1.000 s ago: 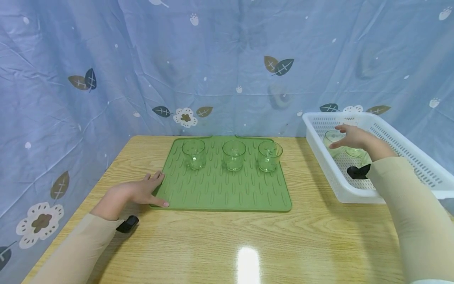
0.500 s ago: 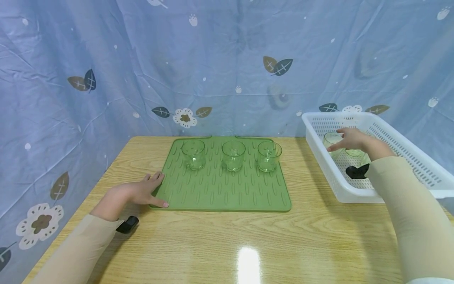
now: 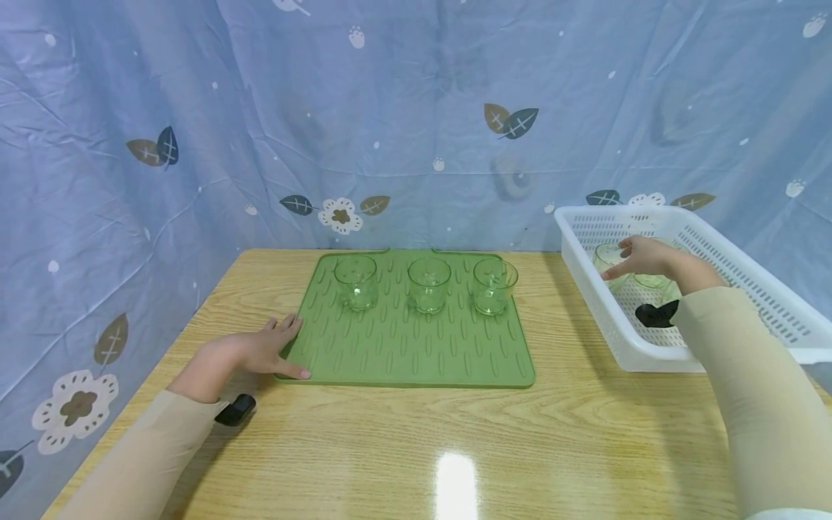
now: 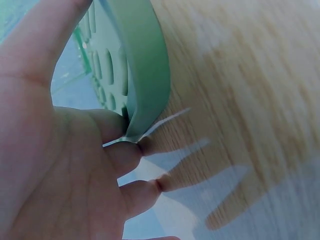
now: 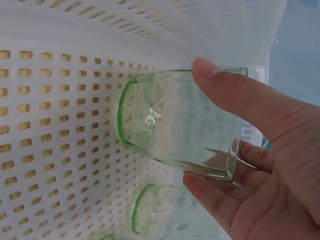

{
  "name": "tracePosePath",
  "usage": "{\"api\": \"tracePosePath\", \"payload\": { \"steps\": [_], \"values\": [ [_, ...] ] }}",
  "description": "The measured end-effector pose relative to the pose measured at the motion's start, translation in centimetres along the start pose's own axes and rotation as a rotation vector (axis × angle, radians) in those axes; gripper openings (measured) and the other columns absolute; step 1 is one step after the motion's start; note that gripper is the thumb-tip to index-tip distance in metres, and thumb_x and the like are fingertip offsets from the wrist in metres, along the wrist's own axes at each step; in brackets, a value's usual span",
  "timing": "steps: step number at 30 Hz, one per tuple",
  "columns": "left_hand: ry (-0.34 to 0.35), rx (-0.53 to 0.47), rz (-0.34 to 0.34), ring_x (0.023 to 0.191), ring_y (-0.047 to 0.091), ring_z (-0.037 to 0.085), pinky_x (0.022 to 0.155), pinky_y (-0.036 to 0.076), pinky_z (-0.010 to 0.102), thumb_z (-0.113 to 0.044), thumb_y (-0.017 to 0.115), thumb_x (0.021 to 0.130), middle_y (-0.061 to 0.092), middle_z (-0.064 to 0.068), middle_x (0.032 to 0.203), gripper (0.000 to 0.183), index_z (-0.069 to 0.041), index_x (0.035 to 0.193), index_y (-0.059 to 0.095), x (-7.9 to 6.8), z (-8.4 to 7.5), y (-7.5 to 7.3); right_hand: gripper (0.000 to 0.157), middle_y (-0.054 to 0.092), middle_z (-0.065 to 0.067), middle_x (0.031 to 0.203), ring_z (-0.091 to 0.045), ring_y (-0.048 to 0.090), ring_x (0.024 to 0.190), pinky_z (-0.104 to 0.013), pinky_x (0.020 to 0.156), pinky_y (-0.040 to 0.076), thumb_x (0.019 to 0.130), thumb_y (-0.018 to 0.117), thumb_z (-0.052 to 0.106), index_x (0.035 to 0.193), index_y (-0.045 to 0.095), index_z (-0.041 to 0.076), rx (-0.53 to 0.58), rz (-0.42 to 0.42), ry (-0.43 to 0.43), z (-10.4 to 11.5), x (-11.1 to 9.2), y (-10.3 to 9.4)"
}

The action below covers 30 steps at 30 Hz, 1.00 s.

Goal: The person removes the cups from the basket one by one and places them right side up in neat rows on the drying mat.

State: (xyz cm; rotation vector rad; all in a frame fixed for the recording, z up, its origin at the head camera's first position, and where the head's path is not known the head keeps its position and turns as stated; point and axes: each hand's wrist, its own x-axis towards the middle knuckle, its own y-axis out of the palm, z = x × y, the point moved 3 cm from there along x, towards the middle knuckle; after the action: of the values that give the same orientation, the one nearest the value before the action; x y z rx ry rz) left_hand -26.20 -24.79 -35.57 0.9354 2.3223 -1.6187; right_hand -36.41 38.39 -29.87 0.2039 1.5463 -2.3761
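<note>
My right hand (image 3: pixel 645 258) reaches into a white basket (image 3: pixel 627 354) and grips a green-tinted glass cup (image 3: pixel 607 254). In the right wrist view the thumb presses one side of that glass cup (image 5: pixel 175 120) near its rim, with fingers on the opposite side. Another glass cup (image 5: pixel 155 210) stands close to it in the basket. My left hand (image 3: pixel 256 350) rests at the left edge of a green drying mat (image 3: pixel 416 361), fingers spread. In the left wrist view its fingertips touch the mat edge (image 4: pixel 150 65) and the table.
Three similar glasses stand in a row along the mat's back: the left glass (image 3: pixel 356 283), middle glass (image 3: pixel 429 285) and right glass (image 3: pixel 494 287). The wooden table (image 3: pixel 364 448) extends in front. A blue patterned curtain (image 3: pixel 416 108) hangs behind and at the left.
My right hand has come down slightly around the glass cup in the basket, its thumb and fingers drawing in on it. The left hand and the three glasses on the mat stay put.
</note>
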Motion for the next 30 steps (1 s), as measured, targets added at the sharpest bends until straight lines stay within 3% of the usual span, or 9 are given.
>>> {"api": "tracePosePath", "payload": {
  "steps": [7,21,30],
  "values": [
    [-0.004,-0.003,-0.004,0.144,-0.010,0.063,0.108,0.007,0.080,-0.050,0.076,0.091,-0.007,0.039,0.161,0.119,0.016,0.157,0.003,-0.1,0.0,0.0,0.099,0.024,-0.052,0.143,-0.069,0.028,0.130,-0.074,0.103,0.033,0.094,0.076,0.032,0.145,0.016,-0.029,0.013,0.002,-0.023,0.5,0.2,-0.2],
    [0.004,0.001,-0.009,0.143,-0.009,0.064,0.107,0.007,0.082,-0.054,0.076,0.090,-0.007,0.040,0.161,0.121,0.016,0.157,0.003,-0.1,-0.2,-0.1,0.099,0.031,-0.049,0.143,-0.065,0.035,0.128,-0.074,0.099,0.037,0.094,0.076,0.034,0.149,0.019,-0.025,0.012,-0.072,-0.053,1.4,-1.7,-1.9],
    [0.006,0.005,-0.007,0.143,-0.009,0.064,0.107,0.008,0.081,-0.054,0.075,0.090,-0.007,0.040,0.161,0.120,0.015,0.157,0.004,-0.2,-0.1,-0.1,0.097,0.026,-0.047,0.147,-0.064,0.031,0.131,-0.075,0.101,0.034,0.096,0.073,0.034,0.153,0.016,-0.021,0.095,-0.087,-0.080,1.7,-2.8,-2.3]
  ]
}}
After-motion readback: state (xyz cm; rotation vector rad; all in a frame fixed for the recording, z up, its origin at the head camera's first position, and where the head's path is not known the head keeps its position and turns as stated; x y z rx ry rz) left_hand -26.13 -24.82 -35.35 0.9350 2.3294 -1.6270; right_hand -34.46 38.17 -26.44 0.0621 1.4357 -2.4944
